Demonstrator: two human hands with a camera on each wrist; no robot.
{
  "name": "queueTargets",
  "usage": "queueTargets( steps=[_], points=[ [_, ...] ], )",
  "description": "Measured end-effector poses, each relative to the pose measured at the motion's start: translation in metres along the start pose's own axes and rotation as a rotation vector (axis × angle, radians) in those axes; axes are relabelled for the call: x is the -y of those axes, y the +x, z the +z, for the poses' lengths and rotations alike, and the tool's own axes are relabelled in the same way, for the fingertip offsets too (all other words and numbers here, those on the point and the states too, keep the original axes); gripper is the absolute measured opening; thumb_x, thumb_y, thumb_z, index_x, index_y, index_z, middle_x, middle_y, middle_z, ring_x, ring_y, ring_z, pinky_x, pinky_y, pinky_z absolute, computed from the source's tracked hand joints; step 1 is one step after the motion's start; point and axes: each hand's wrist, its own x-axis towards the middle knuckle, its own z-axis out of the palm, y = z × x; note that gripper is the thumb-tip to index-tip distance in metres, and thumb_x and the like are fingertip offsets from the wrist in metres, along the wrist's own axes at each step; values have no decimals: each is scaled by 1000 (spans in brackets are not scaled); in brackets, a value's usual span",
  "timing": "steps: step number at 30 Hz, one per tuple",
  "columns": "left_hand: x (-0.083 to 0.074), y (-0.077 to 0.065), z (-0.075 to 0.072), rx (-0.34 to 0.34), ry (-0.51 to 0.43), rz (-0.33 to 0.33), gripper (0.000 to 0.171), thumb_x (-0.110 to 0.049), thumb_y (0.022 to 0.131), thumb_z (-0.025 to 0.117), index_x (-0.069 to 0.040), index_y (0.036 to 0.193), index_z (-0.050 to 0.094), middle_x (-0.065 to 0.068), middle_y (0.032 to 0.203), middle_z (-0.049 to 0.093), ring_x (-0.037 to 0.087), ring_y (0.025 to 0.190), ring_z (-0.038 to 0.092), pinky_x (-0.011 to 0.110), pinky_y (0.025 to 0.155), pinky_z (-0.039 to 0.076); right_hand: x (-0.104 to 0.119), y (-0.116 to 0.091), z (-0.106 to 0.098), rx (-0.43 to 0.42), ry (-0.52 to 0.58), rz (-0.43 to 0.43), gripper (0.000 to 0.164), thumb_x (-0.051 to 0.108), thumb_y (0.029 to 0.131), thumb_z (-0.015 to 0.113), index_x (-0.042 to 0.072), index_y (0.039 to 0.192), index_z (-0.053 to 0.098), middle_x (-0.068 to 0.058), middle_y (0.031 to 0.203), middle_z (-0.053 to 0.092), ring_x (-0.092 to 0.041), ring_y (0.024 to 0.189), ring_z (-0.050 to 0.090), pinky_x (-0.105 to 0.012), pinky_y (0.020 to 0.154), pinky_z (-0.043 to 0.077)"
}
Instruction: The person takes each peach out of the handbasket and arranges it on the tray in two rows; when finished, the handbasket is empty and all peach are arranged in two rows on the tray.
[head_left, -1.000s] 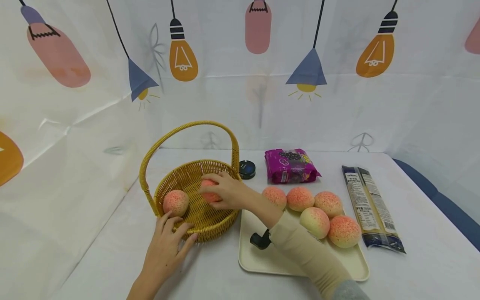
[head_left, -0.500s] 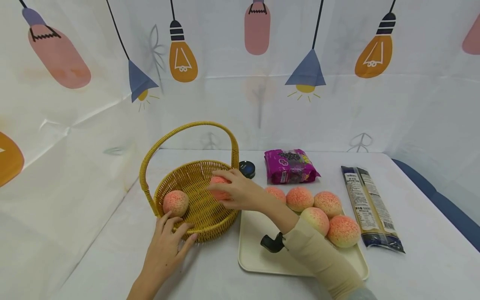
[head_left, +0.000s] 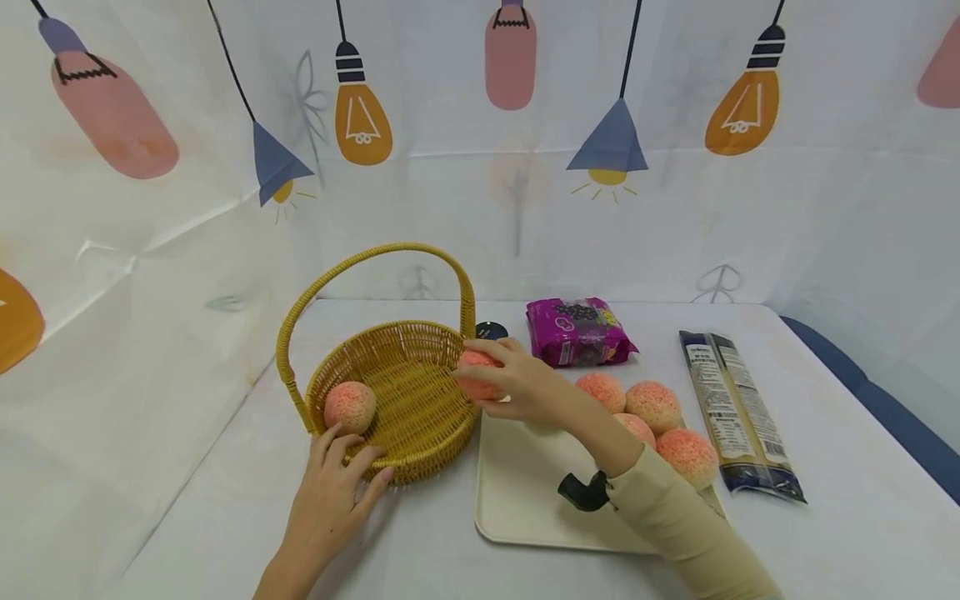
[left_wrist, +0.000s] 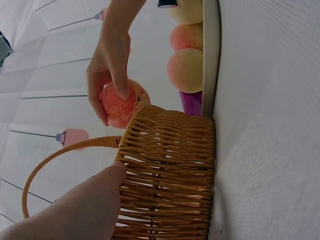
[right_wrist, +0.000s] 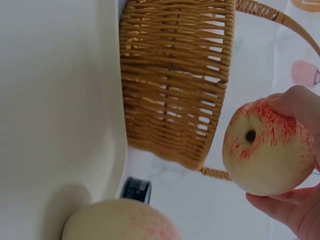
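My right hand (head_left: 528, 387) grips a pink and cream peach (head_left: 478, 373), fingers and thumb around its sides. In the right wrist view the held peach (right_wrist: 265, 150) shows its dark stem hollow, raised beside the basket. The yellow wicker basket (head_left: 435, 457) has a tall arched handle, and another peach (head_left: 350, 407) lies in it at the left. My left hand (head_left: 330, 492) holds the basket's near rim, with fingers over the edge. Several peaches (head_left: 654, 406) sit on a cream tray (head_left: 525, 529) at the right, partly hidden by my right arm.
Behind the tray lies a purple snack packet (head_left: 577, 333), with a round black container (head_left: 491, 331) beside the basket. A long clear packet of noodle-like strips (head_left: 738, 417) lies right of the tray. A patterned white curtain hangs behind the table.
My right hand has carried the peach rightward, from inside the basket to over its right rim beside the tray. My left hand has stayed on the near rim.
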Motion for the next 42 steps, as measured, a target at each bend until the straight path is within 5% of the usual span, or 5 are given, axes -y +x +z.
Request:
queueTargets(
  steps=[23,32,38,42],
  points=[
    [1,0,-2,26,-8,-32,21,-37,85,62,-18,93,66,15,104,54,39,120,34,64,98,23,-1,-63,-19,62,-22,143,43,17,75,73,22,116,60,-13,130,47,-30,108,46,-37,77,51],
    [0,2,0,28,-16,-38,18,-36,85,63,-19,91,66,14,103,54,37,121,33,56,98,27,0,-83,-26,13,-64,103,48,17,69,76,16,114,61,-16,125,49,-32,108,50,-47,84,48],
    [0,2,0,26,-6,-38,18,-35,85,64,-18,90,65,15,103,54,37,121,33,56,98,27,3,-91,-25,1,-27,89,43,15,69,75,16,111,63,-17,127,48,-29,113,46,-41,85,49],
    [0,2,0,27,-4,-34,18,-36,85,64,-19,90,65,14,103,53,37,121,32,57,98,27,5,-99,-22,-23,-72,49,45,18,67,77,16,110,63,-16,125,50,-26,102,49,-37,77,51]
  ],
)
